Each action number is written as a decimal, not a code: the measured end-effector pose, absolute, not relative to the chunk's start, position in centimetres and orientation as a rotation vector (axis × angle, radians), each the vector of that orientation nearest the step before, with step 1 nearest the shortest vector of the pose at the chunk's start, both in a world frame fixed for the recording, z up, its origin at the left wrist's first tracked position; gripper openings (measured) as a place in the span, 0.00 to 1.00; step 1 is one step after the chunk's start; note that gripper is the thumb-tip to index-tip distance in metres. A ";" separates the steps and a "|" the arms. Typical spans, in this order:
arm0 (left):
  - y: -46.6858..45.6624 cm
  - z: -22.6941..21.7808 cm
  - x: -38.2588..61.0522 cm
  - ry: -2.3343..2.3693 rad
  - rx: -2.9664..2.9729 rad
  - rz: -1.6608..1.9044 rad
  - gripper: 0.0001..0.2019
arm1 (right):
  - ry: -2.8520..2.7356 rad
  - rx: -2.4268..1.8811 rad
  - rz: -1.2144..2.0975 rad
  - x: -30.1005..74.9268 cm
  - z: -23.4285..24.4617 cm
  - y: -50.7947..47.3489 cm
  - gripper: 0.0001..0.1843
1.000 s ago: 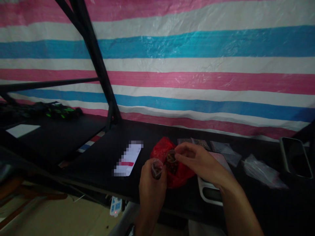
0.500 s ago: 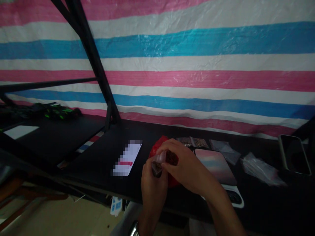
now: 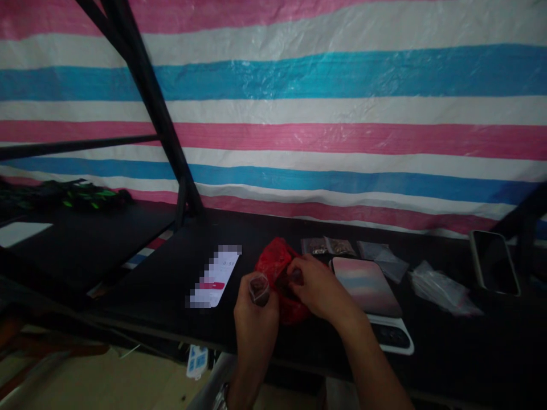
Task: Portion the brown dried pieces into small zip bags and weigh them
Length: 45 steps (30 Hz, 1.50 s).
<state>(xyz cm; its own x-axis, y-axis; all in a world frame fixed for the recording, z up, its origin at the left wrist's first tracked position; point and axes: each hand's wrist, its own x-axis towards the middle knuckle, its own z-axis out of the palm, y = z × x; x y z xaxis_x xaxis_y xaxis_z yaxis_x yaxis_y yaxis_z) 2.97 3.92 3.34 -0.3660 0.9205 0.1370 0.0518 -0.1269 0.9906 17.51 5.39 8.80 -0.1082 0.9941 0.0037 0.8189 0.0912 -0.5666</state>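
Observation:
My left hand (image 3: 256, 310) is closed around a small clear plastic bag (image 3: 258, 287), its mouth open and facing up, with something dark low inside. Just right of it stands a red plastic bag (image 3: 273, 256), opened wide, with dark contents I cannot identify. The fingers of my right hand (image 3: 316, 285) dip into that red bag and are drawn together. Whatever they pinch is hidden. Beside my right wrist lies a kitchen scale (image 3: 365, 285) with a shiny platform and a white front panel.
Behind the scale are two filled small bags (image 3: 327, 246) and flat clear bags (image 3: 384, 259). A stack of clear bags (image 3: 442, 287) and a phone (image 3: 496, 262) lie to the right. A lit phone (image 3: 217, 279) lies left. A striped sheet (image 3: 342, 131) hangs behind the black table.
My right hand has left the small clear bag and moved into the red bag. My left hand keeps the small bag, now a little further left. The view has shifted slightly.

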 end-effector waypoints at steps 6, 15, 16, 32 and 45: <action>4.1 4.0 2.5 1.387 0.917 1.548 0.18 | -1.926 -1.722 0.724 17.1 8.4 5.6 0.14; 4.3 3.1 1.8 1.351 0.833 1.570 0.20 | -1.732 -1.521 1.003 17.2 8.0 6.0 0.07; 4.3 3.2 1.8 1.350 0.839 1.568 0.19 | -1.703 -1.507 1.053 17.3 8.0 6.1 0.07; 3.5 3.0 2.7 1.278 1.207 1.549 0.14 | -1.702 -1.241 0.933 17.0 12.7 3.8 0.12; 3.7 2.8 2.8 1.276 1.159 1.557 0.16 | -1.878 -1.119 0.611 16.2 12.5 4.1 0.20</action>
